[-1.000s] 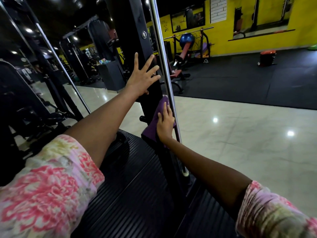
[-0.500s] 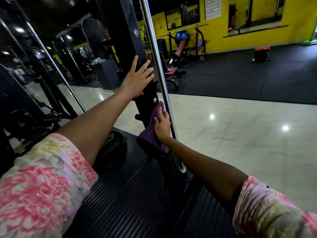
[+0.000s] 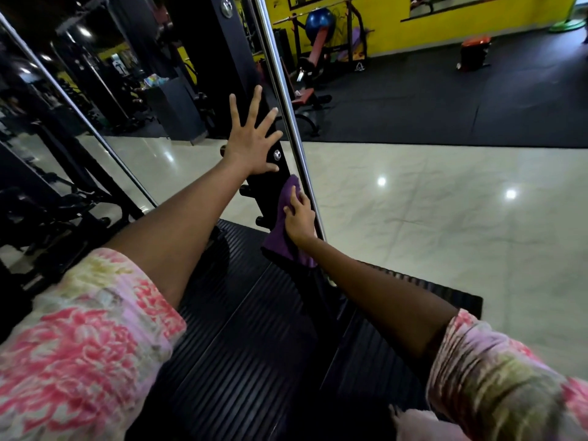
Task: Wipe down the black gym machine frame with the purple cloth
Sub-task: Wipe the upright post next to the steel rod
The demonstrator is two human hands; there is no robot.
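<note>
Head view, looking down my arms: my left hand is spread flat, fingers splayed, braced on the black frame. My right hand presses the cloth against the frame lower down, just beside the chrome rod, fingers fairly straight on top of it. Cloth looks soft and limp, its tail drooping below my wrist, so I reckon it needs a flat palm on it to stop it bunching. Frame looks rigid, smooth, bolted; it should take firm pressure.
</note>
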